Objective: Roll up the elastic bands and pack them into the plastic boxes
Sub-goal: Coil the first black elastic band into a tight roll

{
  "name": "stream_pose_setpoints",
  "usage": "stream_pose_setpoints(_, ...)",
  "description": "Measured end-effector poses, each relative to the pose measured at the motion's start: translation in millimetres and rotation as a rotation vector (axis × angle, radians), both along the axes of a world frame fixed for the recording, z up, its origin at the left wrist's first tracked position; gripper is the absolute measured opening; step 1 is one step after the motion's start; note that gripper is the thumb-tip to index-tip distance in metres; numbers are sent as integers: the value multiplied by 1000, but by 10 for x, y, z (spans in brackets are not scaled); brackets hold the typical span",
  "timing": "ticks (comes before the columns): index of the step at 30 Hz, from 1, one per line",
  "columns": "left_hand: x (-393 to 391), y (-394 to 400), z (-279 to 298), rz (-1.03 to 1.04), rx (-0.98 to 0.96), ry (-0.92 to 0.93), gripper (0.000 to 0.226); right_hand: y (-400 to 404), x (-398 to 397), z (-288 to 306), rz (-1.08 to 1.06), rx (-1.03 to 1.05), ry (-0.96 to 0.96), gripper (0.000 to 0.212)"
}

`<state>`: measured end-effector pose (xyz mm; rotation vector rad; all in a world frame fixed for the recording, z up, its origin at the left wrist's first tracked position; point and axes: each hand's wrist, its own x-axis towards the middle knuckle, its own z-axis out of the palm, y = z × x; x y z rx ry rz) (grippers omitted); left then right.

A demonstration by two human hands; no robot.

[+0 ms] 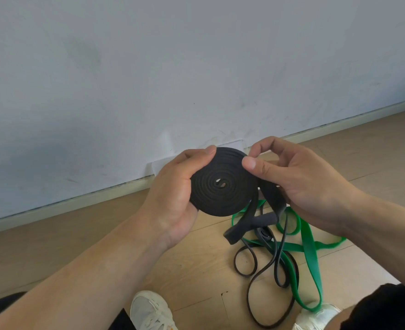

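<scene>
Pale grey wall [149, 67], light wooden plank floor [53, 246] behind hands. Left hand [172, 194] clasps flat spiral coil of wide black elastic band [222, 182], held mid-air. Right hand [299, 177] pinches coil's outer wrap, thumb on top edge; loose tail hangs below grip. Beneath: green flat elastic band [311, 253], thin black elastic loop [268, 282] tangled on floor. White sneakers [149, 310] nearest viewer.

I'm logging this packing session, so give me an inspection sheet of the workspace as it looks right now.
Surface: wooden floor.
Job's things: black band coil, tail hanging; green band and thin black band loose on floor; plastic boxes not seen.
Clutter: nothing seen.
Hands: left hand grips coil; right hand pinches its edge.
Cables: nothing seen.
Surroundings: grey wall, baseboard, white shoes.
</scene>
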<state>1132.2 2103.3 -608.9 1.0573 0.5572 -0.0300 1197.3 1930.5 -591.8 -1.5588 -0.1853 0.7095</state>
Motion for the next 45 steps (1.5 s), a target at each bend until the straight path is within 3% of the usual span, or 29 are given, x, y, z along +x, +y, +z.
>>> stream_pose_setpoints(6,33,10,26,-49,134,-39,40,-76,137,70,124,-31,157,40)
stream_pose_setpoints(11,13,-24,-12,-57,125,-39,51,-97,156,38,134,-39,204,36)
stream_pose_setpoints(15,0,-42,-44,-81,132,-59,14,-69,92,-13,26,-24,162,43)
stream_pose_setpoints(20,28,-8,32,-309,617,-83,41,-57,-17,65,101,-107,19,40)
stream_pose_setpoints(22,38,-10,37,-334,671,-100,42,-50,-29,109,107,-148,-58,35)
stream_pose_setpoints(26,27,-53,-19,-212,507,-126,36,-47,-9,156,55,-161,-126,53)
stream_pose_setpoints(32,81,21,61,21,151,-107,28,-43,-38,129,57,-146,-96,36)
stream_pose_setpoints(35,72,57,47,26,113,-119,32,-16,-80,90,23,-133,-100,32)
stream_pose_setpoints(37,71,88,40,-11,132,-87,46,-14,-60,103,12,-163,-135,31)
stream_pose_setpoints(39,83,183,82,-100,282,-91,50,-43,-12,154,56,-243,-189,31)
stream_pose_setpoints(42,82,302,164,-378,739,-144,44,-75,32,242,221,-374,-264,30)
stream_pose_setpoints(45,24,189,139,-575,936,-158,40,-63,-3,249,356,-434,-289,28)
